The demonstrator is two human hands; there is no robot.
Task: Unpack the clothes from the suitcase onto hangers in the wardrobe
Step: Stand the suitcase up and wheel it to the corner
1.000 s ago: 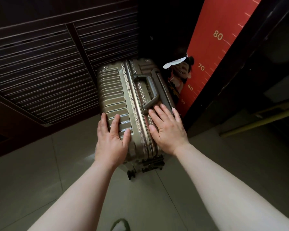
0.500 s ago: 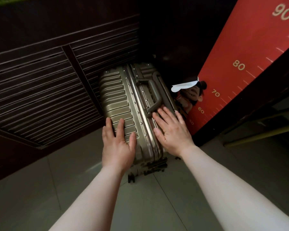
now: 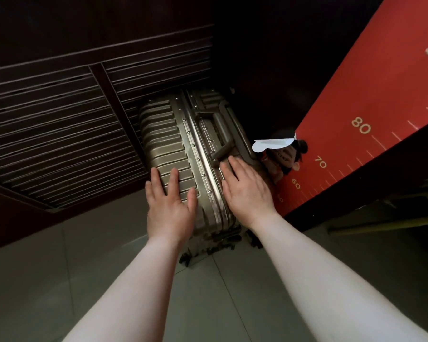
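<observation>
Both hands lying flat and spread, holding nothing: left hand (image 3: 169,209) and right hand (image 3: 248,191) pressing the suitcase (image 3: 181,149). Probably easing it down flat, best done slowly before unlatching.

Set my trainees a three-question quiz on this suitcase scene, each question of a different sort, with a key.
1. True or false: the suitcase lies open, clothes showing.
2. The right hand is: A) flat beside the side handle; B) curled round the side handle; C) lifted clear of the suitcase.
3. Fill the gap: the left hand lies flat on the suitcase's ____ shell.
Key: 1 false, it is shut; 2 A; 3 ribbed.
</observation>
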